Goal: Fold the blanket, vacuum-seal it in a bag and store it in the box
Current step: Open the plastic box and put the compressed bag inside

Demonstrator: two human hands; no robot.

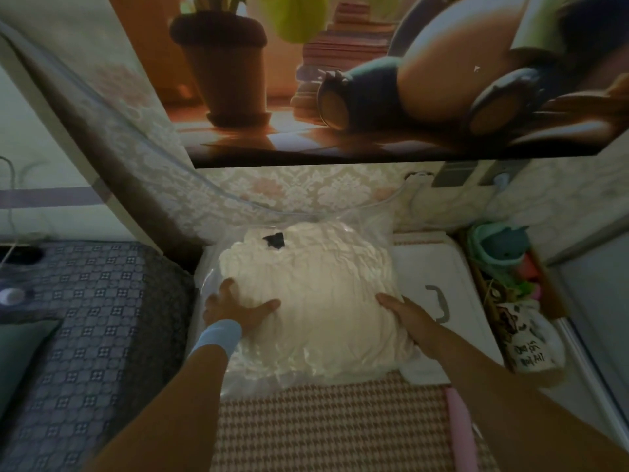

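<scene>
Pressing blanket (323, 287): left hand (238, 310), right hand (405, 313)

Bed (85, 318) left of bag (316, 294) (toys (507, 267) right).

text | white cloth bag (531, 349), far right | dark printed characters, too blurred to read
</scene>
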